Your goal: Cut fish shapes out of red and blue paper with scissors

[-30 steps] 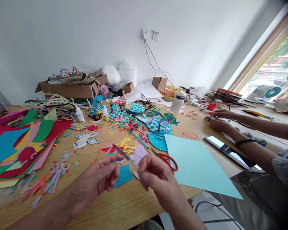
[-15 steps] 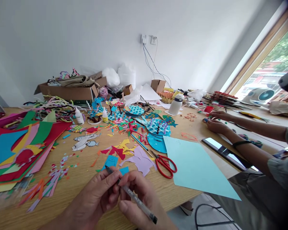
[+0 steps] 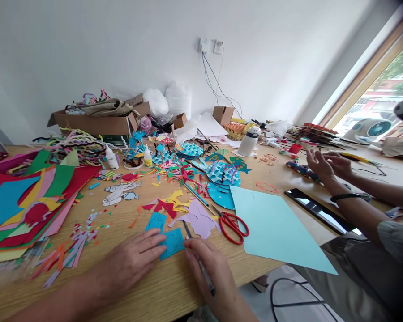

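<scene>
My right hand (image 3: 210, 268) is closed around a grey pen (image 3: 203, 270), its tip pointing away from me over the lilac paper scrap (image 3: 201, 219). Flat on the table, my left hand (image 3: 134, 259) has its fingers stretched out, their tips at the edge of a small blue paper piece (image 3: 172, 243). Faint drawn lines show on that piece. Just behind it lies a second blue paper piece (image 3: 155, 221) with a fish outline. Red-handled scissors (image 3: 233, 226) rest to the right, partly on a pale turquoise sheet (image 3: 275, 228).
Coloured paper sheets (image 3: 16, 210) are stacked at left, near paper strips (image 3: 72, 250). Cut-out fish (image 3: 116, 195), glue bottles (image 3: 111, 157) and a white flask (image 3: 249, 142) stand or lie farther back. At right, another person's hands (image 3: 322, 167) hover by small coloured objects; a phone (image 3: 317, 212) lies nearer.
My hands have moved apart. The left has let go of the pen and come down flat beside the blue paper; the right has kept the pen. The other person's hands have lifted.
</scene>
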Demonstrator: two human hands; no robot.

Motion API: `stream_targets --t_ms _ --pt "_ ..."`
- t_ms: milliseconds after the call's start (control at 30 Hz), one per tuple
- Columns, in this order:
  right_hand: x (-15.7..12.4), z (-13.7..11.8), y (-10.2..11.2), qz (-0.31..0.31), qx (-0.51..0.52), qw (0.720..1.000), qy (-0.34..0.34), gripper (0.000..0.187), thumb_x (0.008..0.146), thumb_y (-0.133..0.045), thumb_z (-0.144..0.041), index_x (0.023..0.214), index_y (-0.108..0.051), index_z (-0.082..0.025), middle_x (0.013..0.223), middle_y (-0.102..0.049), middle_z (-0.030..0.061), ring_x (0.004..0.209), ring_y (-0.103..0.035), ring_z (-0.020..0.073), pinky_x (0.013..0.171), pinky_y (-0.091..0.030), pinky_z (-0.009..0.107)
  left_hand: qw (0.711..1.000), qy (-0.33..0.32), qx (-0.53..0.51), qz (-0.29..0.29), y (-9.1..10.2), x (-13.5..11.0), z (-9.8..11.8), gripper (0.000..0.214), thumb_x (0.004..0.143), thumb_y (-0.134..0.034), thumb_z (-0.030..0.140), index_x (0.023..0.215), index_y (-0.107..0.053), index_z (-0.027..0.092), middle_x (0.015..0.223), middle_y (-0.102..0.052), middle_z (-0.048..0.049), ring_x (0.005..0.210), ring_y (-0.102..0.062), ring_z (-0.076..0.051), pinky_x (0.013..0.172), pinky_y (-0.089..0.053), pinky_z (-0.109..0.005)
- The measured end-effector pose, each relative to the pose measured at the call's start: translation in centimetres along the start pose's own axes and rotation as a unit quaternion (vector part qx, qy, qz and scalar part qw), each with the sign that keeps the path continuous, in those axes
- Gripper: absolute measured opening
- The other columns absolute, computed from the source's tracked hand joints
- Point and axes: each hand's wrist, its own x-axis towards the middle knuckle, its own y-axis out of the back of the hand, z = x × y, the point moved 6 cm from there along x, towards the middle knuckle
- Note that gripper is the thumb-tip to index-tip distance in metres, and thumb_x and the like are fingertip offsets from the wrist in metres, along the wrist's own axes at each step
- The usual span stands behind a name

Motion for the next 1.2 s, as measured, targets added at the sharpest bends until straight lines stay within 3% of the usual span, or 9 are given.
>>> stream_targets --t_ms 67,133,200,267,400,500,633,933,1200 --pt "-0.3 -0.3 0.0 -0.007 -0.018 1.0 0.017 0.014 0.088 -0.044 -0.019 0.09 -0.057 -0.02 0.09 -0.063 0.0062 0.083 -0.058 0.0169 0.07 -0.042 0.025 0.999 -0.018 0.025 -0.035 -0.9 -0.2 0.0 0.04 0.086 -0.044 0.017 0.123 -0.056 0.028 0.129 -0.058 -0.0052 0.124 -0.045 -0.026 0.105 -0.034 -0.042" --pt "-0.5 -0.2 0.3 0.021 -0.022 0.999 0.019 0.011 0.087 -0.046 -0.022 0.082 -0.055 -0.02 0.079 -0.062 0.0032 0.074 -0.058 0.0147 0.066 -0.041 0.023 0.998 -0.026 0.041 -0.046 -1.2 -0.3 0.2 0.04 0.087 -0.043 0.019 0.124 -0.055 0.027 0.13 -0.057 -0.0072 0.123 -0.046 -0.027 0.104 -0.035 -0.044" --pt "-0.6 0.4 0.8 0.069 -0.007 0.998 -0.006 0.017 0.089 -0.044 -0.026 0.074 -0.052 -0.02 0.066 -0.056 -0.0003 0.062 -0.054 0.0122 0.058 -0.039 0.021 0.997 -0.039 0.054 -0.037 -1.3 -0.3 0.6 0.038 0.088 -0.043 0.02 0.123 -0.056 0.025 0.128 -0.058 -0.0092 0.121 -0.049 -0.028 0.102 -0.037 -0.044" --pt "-0.6 1.3 0.8 0.1 0.024 0.993 -0.052 0.018 0.09 -0.041 -0.028 0.079 -0.052 -0.02 0.057 -0.051 -0.0034 0.052 -0.05 0.0107 0.052 -0.036 0.021 0.995 -0.062 0.073 -0.018 -1.4 -0.3 1.1 0.036 0.088 -0.043 0.019 0.121 -0.058 0.023 0.124 -0.061 -0.0107 0.117 -0.052 -0.028 0.1 -0.04 -0.043" --pt "-0.4 2.0 -0.4 0.066 0.093 0.988 -0.103 0.016 0.089 -0.04 -0.024 0.095 -0.053 -0.02 0.063 -0.059 -0.0029 0.057 -0.055 0.0113 0.056 -0.039 0.021 0.984 -0.107 0.139 0.041 -1.7 -0.2 1.9 0.032 0.087 -0.044 0.015 0.115 -0.06 0.019 0.116 -0.066 -0.0101 0.111 -0.057 -0.026 0.096 -0.045 -0.042" --pt "-0.4 1.8 -1.1 0.026 0.105 0.989 -0.097 0.015 0.087 -0.04 -0.023 0.09 -0.054 -0.019 0.078 -0.063 0.0009 0.071 -0.059 0.0126 0.064 -0.041 0.021 0.973 -0.126 0.18 0.073 -2.0 -0.1 2.4 0.03 0.087 -0.044 0.012 0.111 -0.06 0.018 0.109 -0.069 -0.0069 0.106 -0.06 -0.023 0.093 -0.048 -0.042" --pt "-0.5 1.9 -1.6 0.014 0.071 0.992 -0.103 0.01 0.084 -0.044 -0.022 0.084 -0.053 -0.018 0.068 -0.059 -0.0012 0.059 -0.052 0.0112 0.054 -0.038 0.02 0.965 -0.133 0.207 0.097 -2.0 0.0 2.7 0.03 0.087 -0.043 0.01 0.112 -0.058 0.016 0.107 -0.07 -0.0054 0.102 -0.061 -0.022 0.089 -0.051 -0.04" --pt "-0.4 2.4 -2.9 0.038 0.035 0.993 -0.109 0.007 0.08 -0.045 -0.016 0.083 -0.05 -0.019 0.065 -0.058 -0.0023 0.057 -0.054 0.0118 0.053 -0.037 0.021 0.969 -0.119 0.18 0.117 -2.3 -0.3 2.4 0.035 0.087 -0.038 0.009 0.114 -0.058 0.018 0.109 -0.068 -0.0055 0.108 -0.057 -0.019 0.095 -0.046 -0.037" --pt "-0.4 2.2 -2.8 0.027 0.038 0.995 -0.093 0.008 0.082 -0.045 -0.017 0.082 -0.053 -0.019 0.07 -0.06 -0.0013 0.062 -0.055 0.0114 0.057 -0.039 0.02 0.96 -0.14 0.223 0.098 -2.2 -0.3 2.8 0.036 0.085 -0.037 0.007 0.112 -0.059 0.015 0.11 -0.069 -0.0056 0.103 -0.062 -0.022 0.088 -0.051 -0.039"
